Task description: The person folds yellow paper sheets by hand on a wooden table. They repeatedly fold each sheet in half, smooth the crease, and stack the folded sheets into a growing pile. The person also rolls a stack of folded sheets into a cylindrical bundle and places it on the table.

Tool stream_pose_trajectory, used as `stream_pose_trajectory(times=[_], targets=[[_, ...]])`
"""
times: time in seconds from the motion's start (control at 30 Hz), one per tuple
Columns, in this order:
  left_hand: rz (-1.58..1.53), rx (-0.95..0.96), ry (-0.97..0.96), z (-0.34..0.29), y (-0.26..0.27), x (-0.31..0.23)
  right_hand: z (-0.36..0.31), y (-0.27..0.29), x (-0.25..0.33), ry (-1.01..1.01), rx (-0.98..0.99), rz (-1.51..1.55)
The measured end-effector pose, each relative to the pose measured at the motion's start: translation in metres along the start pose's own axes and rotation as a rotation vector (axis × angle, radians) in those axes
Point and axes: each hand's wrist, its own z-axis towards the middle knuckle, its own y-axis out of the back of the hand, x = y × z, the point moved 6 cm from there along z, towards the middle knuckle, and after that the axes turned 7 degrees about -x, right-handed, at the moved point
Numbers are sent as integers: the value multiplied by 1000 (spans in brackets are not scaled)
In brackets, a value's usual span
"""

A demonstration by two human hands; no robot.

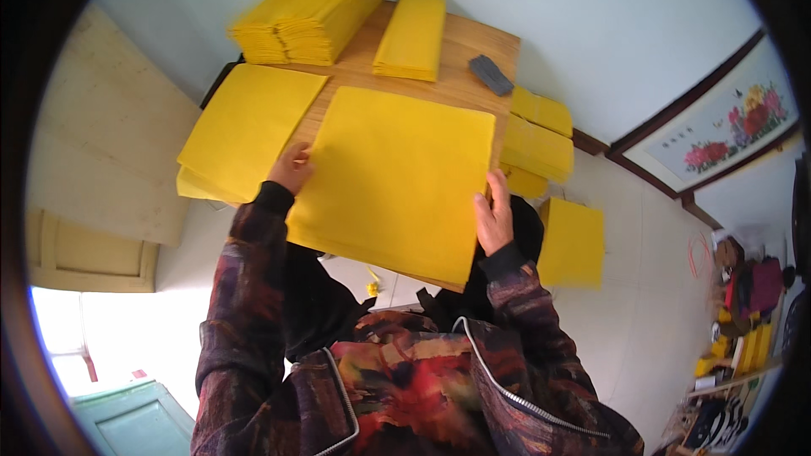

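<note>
A large square yellow sheet (397,177), perhaps the top of a thin stack, lies in front of me and reaches past the near edge of the wooden table (481,34). My left hand (291,171) is closed at its left edge, with the fingers curled. At the right edge my right hand (494,215) grips it, thumb on top and the other fingers along the side. Left of it lies another pile of flat yellow sheets (249,122), close to my left hand. What lies beneath the middle sheet is hidden.
Folded yellow bundles (300,25) are stacked at the table's back left, with one long folded piece (412,34) beside them. A dark grey block (491,74) rests near the right edge. More yellow packs (536,148) stand right of the table. A framed flower picture (726,122) leans at the wall.
</note>
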Motion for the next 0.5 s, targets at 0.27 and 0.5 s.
stream_pose_trajectory(times=[0.27, 0.5], targets=[[425, -170, -140, -20, -2, -44, 24, 0, 60, 448, 95, -629], [293, -167, -185, -10, -3, -30, 37, -43, 60, 398, 281, -757]])
